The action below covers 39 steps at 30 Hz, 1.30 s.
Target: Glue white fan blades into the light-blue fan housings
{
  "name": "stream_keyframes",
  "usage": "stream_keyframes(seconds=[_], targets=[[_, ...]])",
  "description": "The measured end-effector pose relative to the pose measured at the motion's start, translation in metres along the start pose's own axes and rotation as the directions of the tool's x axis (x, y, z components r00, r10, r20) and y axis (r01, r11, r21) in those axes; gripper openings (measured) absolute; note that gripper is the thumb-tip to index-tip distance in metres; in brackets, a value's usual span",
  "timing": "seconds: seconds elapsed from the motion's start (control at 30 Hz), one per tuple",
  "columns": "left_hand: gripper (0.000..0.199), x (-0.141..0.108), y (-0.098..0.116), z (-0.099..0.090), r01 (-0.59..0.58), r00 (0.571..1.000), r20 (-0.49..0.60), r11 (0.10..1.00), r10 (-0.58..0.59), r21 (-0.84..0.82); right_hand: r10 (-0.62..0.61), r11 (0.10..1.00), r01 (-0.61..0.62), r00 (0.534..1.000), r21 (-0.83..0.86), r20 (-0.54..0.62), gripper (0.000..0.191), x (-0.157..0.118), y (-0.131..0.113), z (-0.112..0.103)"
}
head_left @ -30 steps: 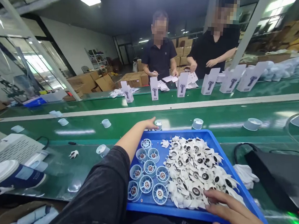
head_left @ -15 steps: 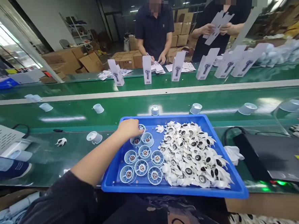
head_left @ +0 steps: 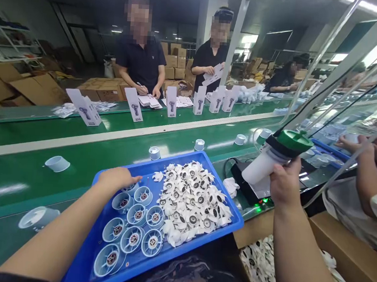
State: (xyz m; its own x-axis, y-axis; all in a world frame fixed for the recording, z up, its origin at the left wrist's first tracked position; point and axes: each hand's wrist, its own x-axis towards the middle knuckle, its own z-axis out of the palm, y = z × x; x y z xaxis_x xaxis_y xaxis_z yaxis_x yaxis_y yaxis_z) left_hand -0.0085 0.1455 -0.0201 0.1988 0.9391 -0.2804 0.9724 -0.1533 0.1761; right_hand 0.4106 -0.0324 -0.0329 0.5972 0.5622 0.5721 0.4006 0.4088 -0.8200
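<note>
My left hand (head_left: 117, 178) is closed at the rim of a light-blue round housing (head_left: 129, 190) at the back left of the blue tray (head_left: 235, 219); its fingertips are partly hidden. Several similar housings (head_left: 134, 238) sit open side up in the tray, with ribs and a small metal-looking core inside. Beside them lies a heap of white fan blades (head_left: 191, 200) with dark hubs. My right hand (head_left: 285, 179) grips a white dispensing barrel (head_left: 259, 167) with a black band and green cap, tilted over a dark box. Its lower end points down to the left.
A green conveyor (head_left: 88, 152) runs behind the tray, carrying several light-blue housings and upright white printed cartons (head_left: 171, 101). Co-workers stand across it, and another person's hands (head_left: 363, 145) are at right. A black box (head_left: 248, 185) with green lights and a carton of fan blades (head_left: 257, 262) lie nearby.
The view has swung right. My right hand has come into view with the white barrel. My left hand stays at the back-left housing in the tray.
</note>
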Motion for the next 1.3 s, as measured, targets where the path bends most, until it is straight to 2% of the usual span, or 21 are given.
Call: stream_keyframes(seconds=[0.1, 0.17, 0.3, 0.37, 0.47, 0.57, 0.67, 0.73, 0.8, 0.87, 0.97, 1.03, 1.07, 1.13, 1.2, 1.23, 1.3], targets=[[0.034, -0.004, 0.005, -0.007, 0.046, 0.995, 0.092, 0.999, -0.046, 0.000, 0.058, 0.996, -0.058, 0.998, 0.068, -0.003, 0.071, -0.004, -0.003, 0.007], [0.029, -0.013, 0.003, -0.017, 0.024, 0.998, 0.051, 0.998, -0.021, -0.053, 0.102, 0.989, -0.103, 0.995, 0.105, 0.022, 0.071, -0.005, -0.005, 0.009], [0.077, -0.045, -0.009, -0.037, -0.080, 0.991, -0.121, 0.968, 0.052, -0.238, 0.143, 0.972, -0.152, 0.988, 0.179, 0.060, 0.063, -0.001, -0.010, 0.008], [0.082, -0.066, -0.015, -0.040, -0.185, 0.975, -0.195, 0.874, 0.106, -0.450, 0.161, 0.961, -0.180, 0.981, 0.212, 0.106, 0.059, 0.001, -0.012, 0.006], [0.073, -0.094, -0.015, -0.032, -0.307, 0.951, -0.260, 0.611, 0.167, -0.729, 0.167, 0.949, -0.195, 0.977, 0.248, 0.129, 0.053, 0.002, -0.013, 0.002], [0.065, -0.110, -0.002, -0.012, -0.394, 0.918, -0.316, 0.461, 0.239, -0.795, 0.160, 0.939, -0.185, 0.981, 0.290, 0.108, 0.053, 0.002, -0.013, 0.003], [0.062, -0.115, 0.017, 0.010, -0.455, 0.872, -0.310, 0.395, 0.378, -0.798, 0.141, 0.929, -0.139, 0.990, 0.342, 0.019, 0.057, 0.004, -0.017, 0.009], [0.058, -0.118, 0.030, 0.021, -0.438, 0.850, -0.222, 0.404, 0.478, -0.803, 0.133, 0.918, -0.094, 0.988, 0.384, -0.075, 0.058, 0.007, -0.023, 0.014], [0.058, -0.121, 0.042, 0.027, -0.409, 0.826, -0.124, 0.434, 0.550, -0.802, 0.175, 0.896, -0.114, 0.979, 0.429, -0.105, 0.054, 0.007, -0.034, 0.016], [0.070, -0.127, 0.057, 0.027, -0.389, 0.789, -0.044, 0.442, 0.613, -0.808, 0.246, 0.867, -0.192, 0.967, 0.461, -0.060, 0.054, 0.005, -0.048, 0.018], [0.088, -0.135, 0.089, 0.019, -0.424, 0.723, -0.011, 0.431, 0.691, -0.796, 0.332, 0.817, -0.304, 0.943, 0.491, 0.031, 0.079, -0.003, -0.074, 0.023], [0.078, -0.140, 0.115, 0.012, -0.548, 0.666, -0.094, 0.400, 0.740, -0.734, 0.316, 0.787, -0.323, 0.943, 0.526, 0.107, 0.083, -0.008, -0.091, 0.028], [0.070, -0.141, 0.128, 0.009, -0.629, 0.619, -0.171, 0.353, 0.766, -0.693, 0.284, 0.773, -0.316, 0.948, 0.550, 0.144, 0.078, -0.011, -0.098, 0.032], [0.059, -0.144, 0.149, 0.005, -0.760, 0.488, -0.336, 0.203, 0.805, -0.618, 0.213, 0.749, -0.290, 0.957, 0.596, 0.199, 0.065, -0.015, -0.111, 0.040], [0.059, -0.147, 0.163, 0.001, -0.819, 0.377, -0.455, 0.060, 0.807, -0.571, 0.207, 0.721, -0.310, 0.950, 0.620, 0.234, 0.063, -0.018, -0.120, 0.046], [0.061, -0.148, 0.168, -0.001, -0.826, 0.348, -0.484, 0.018, 0.803, -0.563, 0.224, 0.709, -0.332, 0.943, 0.623, 0.247, 0.067, -0.020, -0.123, 0.050], [0.063, -0.152, 0.173, -0.004, -0.823, 0.335, -0.514, -0.020, 0.790, -0.568, 0.251, 0.695, -0.342, 0.940, 0.632, 0.233, 0.077, -0.025, -0.125, 0.055]])
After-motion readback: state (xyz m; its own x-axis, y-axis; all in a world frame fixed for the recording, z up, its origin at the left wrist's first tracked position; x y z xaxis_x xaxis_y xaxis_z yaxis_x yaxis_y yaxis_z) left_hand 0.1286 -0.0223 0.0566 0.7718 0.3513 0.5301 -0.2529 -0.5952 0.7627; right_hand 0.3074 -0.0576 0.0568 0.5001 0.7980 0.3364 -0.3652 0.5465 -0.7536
